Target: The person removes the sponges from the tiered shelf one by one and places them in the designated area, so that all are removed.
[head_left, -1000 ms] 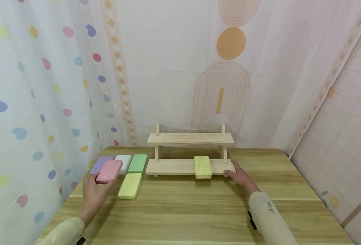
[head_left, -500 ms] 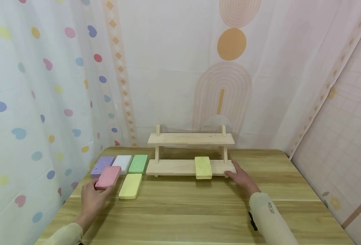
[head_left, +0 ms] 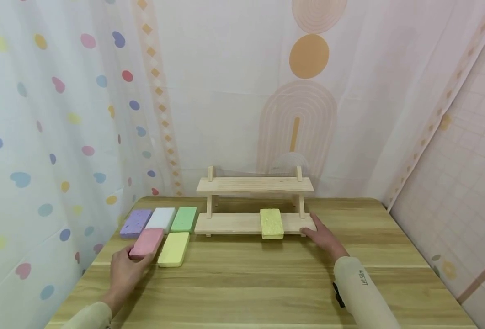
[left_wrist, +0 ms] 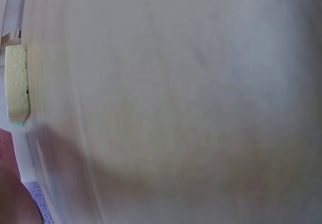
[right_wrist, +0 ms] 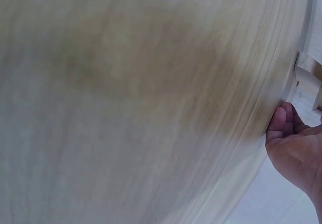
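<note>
In the head view my left hand [head_left: 126,270] holds a pink sponge [head_left: 146,242] by its near end, thumb and fingers on either side. It is low over the table, left of a pale yellow sponge [head_left: 174,249]. Behind lie a purple sponge [head_left: 136,223], a white sponge [head_left: 161,220] and a green sponge [head_left: 184,219]. My right hand [head_left: 322,237] grips the right end of the lower tier of a two-tier wooden shelf [head_left: 234,223], thumb at the front. A yellow speckled sponge [head_left: 271,223] lies across that tier. Only part of the left hand [left_wrist: 17,201] shows in its wrist view.
The wood-grain table [head_left: 258,288] runs under everything, its rounded back corners near a patterned curtain [head_left: 226,123]. The shelf's upper tier [head_left: 254,184] is held by two upright side supports. Another curtain [head_left: 468,173] hangs along the right.
The pink sponge has come down and toward me in my left hand, so the purple and white sponges show more fully. My right hand stays on the shelf end.
</note>
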The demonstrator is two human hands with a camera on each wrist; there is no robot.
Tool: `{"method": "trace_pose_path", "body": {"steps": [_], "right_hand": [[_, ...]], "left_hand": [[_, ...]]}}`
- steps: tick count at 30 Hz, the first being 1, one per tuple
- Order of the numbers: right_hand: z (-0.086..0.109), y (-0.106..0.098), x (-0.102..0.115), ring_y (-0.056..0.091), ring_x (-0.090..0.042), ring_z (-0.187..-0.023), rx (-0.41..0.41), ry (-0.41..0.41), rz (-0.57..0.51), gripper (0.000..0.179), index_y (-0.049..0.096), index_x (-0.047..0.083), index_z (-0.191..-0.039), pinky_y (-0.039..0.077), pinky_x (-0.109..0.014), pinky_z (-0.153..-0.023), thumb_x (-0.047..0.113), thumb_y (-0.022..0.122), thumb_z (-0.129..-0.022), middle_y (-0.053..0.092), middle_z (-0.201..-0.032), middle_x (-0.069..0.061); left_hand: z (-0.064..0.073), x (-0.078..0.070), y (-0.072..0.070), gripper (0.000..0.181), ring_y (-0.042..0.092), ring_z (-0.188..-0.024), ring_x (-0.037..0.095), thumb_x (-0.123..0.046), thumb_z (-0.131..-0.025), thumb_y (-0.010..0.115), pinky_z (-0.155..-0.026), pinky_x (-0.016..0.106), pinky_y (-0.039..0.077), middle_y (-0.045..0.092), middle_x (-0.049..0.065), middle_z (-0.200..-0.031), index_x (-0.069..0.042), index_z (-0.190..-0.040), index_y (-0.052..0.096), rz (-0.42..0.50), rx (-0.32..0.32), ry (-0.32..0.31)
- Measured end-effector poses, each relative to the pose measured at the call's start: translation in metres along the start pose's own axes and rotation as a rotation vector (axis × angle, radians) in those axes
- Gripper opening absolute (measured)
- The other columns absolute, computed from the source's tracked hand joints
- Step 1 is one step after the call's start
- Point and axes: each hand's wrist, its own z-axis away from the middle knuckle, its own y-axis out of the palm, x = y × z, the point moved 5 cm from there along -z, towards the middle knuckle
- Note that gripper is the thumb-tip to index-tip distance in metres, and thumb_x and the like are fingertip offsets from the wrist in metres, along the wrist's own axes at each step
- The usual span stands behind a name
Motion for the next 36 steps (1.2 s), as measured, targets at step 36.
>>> {"method": "trace_pose_path", "body": {"steps": [36], "right_hand": [[-0.0022,-0.0009,-0.0007,0.007,-0.048,-0.146,-0.002,-0.016,0.034,0.086,0.001,0.012,-0.160,0.013,-0.064,-0.113,0.047,0.051,-0.100,0.004,-0.163,-0.024]], "left_hand": [[-0.0022,0.0038,-0.0015,0.087,0.039,-0.121,0.054,-0.041,-0.089,0.069,-0.102,0.063,0.032,0.042,0.041,-0.130,0.020,-0.140,0.035,-0.061,0.005,-0.088]]}}
